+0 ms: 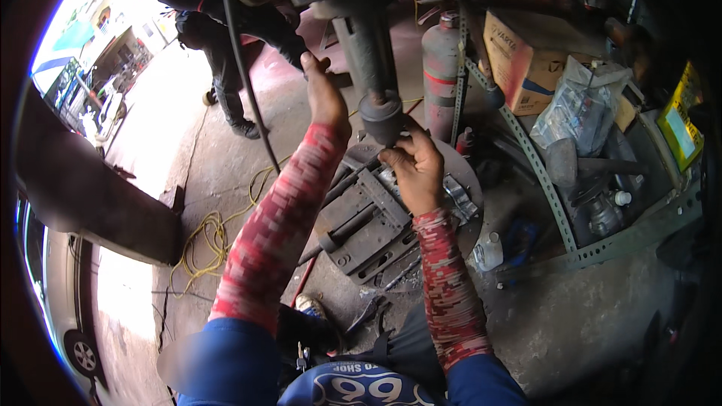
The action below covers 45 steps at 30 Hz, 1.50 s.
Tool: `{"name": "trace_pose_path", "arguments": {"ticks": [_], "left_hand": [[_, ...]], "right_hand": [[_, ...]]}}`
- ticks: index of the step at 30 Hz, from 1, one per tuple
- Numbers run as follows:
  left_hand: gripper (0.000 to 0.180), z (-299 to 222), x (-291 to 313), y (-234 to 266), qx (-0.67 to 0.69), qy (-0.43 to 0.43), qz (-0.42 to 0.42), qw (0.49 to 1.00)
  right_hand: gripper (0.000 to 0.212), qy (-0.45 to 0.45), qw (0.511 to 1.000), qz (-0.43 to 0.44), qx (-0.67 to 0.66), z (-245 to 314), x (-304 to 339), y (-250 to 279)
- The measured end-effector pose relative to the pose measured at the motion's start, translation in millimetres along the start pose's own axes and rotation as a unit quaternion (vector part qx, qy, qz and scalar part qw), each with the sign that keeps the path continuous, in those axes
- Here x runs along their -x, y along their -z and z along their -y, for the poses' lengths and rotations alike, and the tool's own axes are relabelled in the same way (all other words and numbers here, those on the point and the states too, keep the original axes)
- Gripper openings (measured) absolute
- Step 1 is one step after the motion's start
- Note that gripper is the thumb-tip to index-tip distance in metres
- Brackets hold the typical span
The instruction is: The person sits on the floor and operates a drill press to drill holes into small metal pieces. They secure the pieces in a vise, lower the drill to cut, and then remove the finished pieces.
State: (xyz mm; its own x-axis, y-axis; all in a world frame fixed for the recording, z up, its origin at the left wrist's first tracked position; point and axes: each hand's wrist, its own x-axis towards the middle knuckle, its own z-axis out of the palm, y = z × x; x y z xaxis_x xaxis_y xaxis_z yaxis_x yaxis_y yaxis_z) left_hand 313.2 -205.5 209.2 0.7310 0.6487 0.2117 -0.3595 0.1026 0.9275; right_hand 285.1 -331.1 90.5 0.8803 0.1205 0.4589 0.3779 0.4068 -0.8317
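Chuck, 1: at spindle's lower end. Right hand, 1: below spindle, fingers pinching chuck's underside, apparently to steady it. Left hand, 1: raised left of spindle; cannot tell finger spread.

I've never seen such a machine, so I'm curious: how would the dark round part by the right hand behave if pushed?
The dark round part would likely feel stiff, since it looks like metal. Pushed sideways, it would probably barely shift, because it hangs from the metal column. Its rounded side might let the right hand slide around it.
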Motion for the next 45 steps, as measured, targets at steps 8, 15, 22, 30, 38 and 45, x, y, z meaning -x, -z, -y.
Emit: {"name": "trace_pose_path", "arguments": {"ticks": [8,15,22,30,38,45], "left_hand": [[0.071,6.9,18.6,-3.8,-0.040,-0.133,0.133,0.981],[0.066,2.1,-0.1,2.4,-0.018,-0.063,0.169,0.983],[0.097,-8.9,5.6,5.2,0.055,0.058,0.436,0.896],[0.066,-24.1,49.1,46.8,-0.089,-0.082,0.380,0.917],[0.058,-31.1,27.4,39.6,-0.120,-0.007,0.429,0.895],[0.052,-7.1,53.2,24.5,-0.373,-0.348,0.194,0.838]], "right_hand": [[0.066,0.041,0.998,0.030,0.045,8.3,-9.4,1.5],[0.085,0.028,0.998,0.039,0.032,24.7,-8.4,-3.7],[0.098,0.047,0.998,-0.011,0.030,38.6,-11.6,-10.6],[0.098,0.070,0.995,0.006,0.066,35.7,-11.3,-6.9],[0.084,0.058,0.997,0.053,0.021,41.9,-10.7,8.9],[0.081,0.052,0.997,0.061,0.007,41.4,-10.4,12.1]]}}
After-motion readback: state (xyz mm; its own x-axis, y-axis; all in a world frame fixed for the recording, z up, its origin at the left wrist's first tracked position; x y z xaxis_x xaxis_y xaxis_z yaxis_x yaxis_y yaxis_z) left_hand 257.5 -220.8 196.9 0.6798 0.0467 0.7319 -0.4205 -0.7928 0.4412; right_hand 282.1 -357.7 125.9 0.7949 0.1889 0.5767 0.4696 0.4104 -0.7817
